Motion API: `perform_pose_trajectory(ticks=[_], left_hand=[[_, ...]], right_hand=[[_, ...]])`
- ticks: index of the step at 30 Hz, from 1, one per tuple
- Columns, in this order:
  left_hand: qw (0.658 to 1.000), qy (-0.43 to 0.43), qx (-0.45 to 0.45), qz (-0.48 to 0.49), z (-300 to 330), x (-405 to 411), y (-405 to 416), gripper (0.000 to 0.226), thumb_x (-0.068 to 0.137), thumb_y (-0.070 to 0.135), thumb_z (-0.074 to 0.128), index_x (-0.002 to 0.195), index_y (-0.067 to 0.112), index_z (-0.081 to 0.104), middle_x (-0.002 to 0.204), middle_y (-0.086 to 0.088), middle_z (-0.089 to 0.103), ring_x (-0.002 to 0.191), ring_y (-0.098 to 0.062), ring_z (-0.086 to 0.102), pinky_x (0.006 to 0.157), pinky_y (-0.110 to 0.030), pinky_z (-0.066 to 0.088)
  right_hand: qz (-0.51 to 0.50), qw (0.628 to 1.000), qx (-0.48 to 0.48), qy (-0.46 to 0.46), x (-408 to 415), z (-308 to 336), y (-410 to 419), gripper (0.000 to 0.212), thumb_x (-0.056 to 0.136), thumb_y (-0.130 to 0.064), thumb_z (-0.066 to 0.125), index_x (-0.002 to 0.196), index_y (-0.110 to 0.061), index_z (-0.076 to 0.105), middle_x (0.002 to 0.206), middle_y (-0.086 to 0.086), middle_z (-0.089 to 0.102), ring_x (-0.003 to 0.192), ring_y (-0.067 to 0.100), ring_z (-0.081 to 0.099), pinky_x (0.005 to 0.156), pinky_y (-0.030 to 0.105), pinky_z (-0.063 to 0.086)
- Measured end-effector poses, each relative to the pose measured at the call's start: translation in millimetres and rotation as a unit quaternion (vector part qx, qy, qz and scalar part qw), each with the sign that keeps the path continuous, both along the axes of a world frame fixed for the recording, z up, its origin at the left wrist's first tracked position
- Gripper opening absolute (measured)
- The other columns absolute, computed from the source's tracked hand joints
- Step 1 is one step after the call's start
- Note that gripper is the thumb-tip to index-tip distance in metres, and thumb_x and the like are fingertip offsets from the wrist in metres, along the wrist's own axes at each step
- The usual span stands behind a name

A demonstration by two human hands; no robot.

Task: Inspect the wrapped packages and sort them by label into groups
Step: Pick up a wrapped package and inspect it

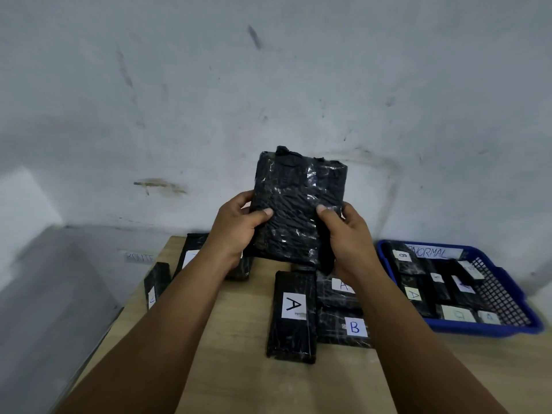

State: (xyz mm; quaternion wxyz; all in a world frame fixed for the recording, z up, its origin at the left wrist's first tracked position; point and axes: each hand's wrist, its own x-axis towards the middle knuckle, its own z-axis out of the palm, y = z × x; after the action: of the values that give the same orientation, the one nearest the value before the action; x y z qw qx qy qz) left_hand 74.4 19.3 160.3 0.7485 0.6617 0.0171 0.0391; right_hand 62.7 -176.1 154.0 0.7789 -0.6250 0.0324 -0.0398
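Note:
I hold a black plastic-wrapped package point(294, 201) up in front of the wall with both hands; no label shows on the side facing me. My left hand point(236, 228) grips its left edge, thumb on the front. My right hand point(343, 234) grips its right lower edge, thumb on the front too. Below on the wooden table point(236, 354) lie a package labelled A point(292, 318), another A package point(337, 289) and a B package point(343, 327). Two more wrapped packages point(191, 255) lie at the table's left, one point(156, 283) at the edge.
A blue mesh basket point(507, 297) marked "ABNORMAL" stands at the right and holds several labelled black packages. A white wall rises right behind the table. A grey floor drops off past the table's left edge, with a sign reading "ROUTE" point(139, 257) there.

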Motion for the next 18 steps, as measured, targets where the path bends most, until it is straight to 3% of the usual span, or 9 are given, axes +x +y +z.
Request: perform_pose_trajectory(ticks=[10, 14, 18], left_hand=[[0.999, -0.047, -0.009, 0.026, 21.2, -3.5, -5.3, 0.036, 0.093, 0.009, 0.069, 0.127, 0.019, 0.067, 0.107, -0.002, 0.079, 0.101, -0.02, 0.075, 0.093, -0.04, 0.058], [0.999, -0.051, -0.002, 0.013, 24.0, -5.8, -5.1, 0.04, 0.091, 0.003, 0.07, 0.128, 0.018, 0.066, 0.105, -0.004, 0.079, 0.099, -0.022, 0.076, 0.09, -0.04, 0.059], [0.998, -0.068, 0.004, 0.011, 24.9, -9.6, -10.3, 0.041, 0.09, 0.001, 0.07, 0.127, 0.018, 0.065, 0.102, -0.002, 0.08, 0.095, -0.016, 0.076, 0.08, -0.027, 0.058]], right_hand=[[0.028, 0.998, -0.033, -0.04, -6.4, 16.9, -5.4, 0.022, 0.101, -0.017, 0.068, 0.123, -0.019, 0.065, 0.111, 0.007, 0.079, 0.104, 0.025, 0.076, 0.094, 0.049, 0.061], [0.005, 0.998, -0.029, -0.047, -9.2, 25.1, -5.0, 0.025, 0.098, -0.029, 0.071, 0.121, -0.022, 0.067, 0.112, 0.001, 0.078, 0.104, 0.02, 0.076, 0.093, 0.044, 0.062], [-0.013, 0.997, -0.024, -0.067, -8.8, 30.0, -7.2, 0.021, 0.1, -0.028, 0.07, 0.12, -0.021, 0.066, 0.114, 0.001, 0.078, 0.108, 0.02, 0.075, 0.097, 0.047, 0.06]])
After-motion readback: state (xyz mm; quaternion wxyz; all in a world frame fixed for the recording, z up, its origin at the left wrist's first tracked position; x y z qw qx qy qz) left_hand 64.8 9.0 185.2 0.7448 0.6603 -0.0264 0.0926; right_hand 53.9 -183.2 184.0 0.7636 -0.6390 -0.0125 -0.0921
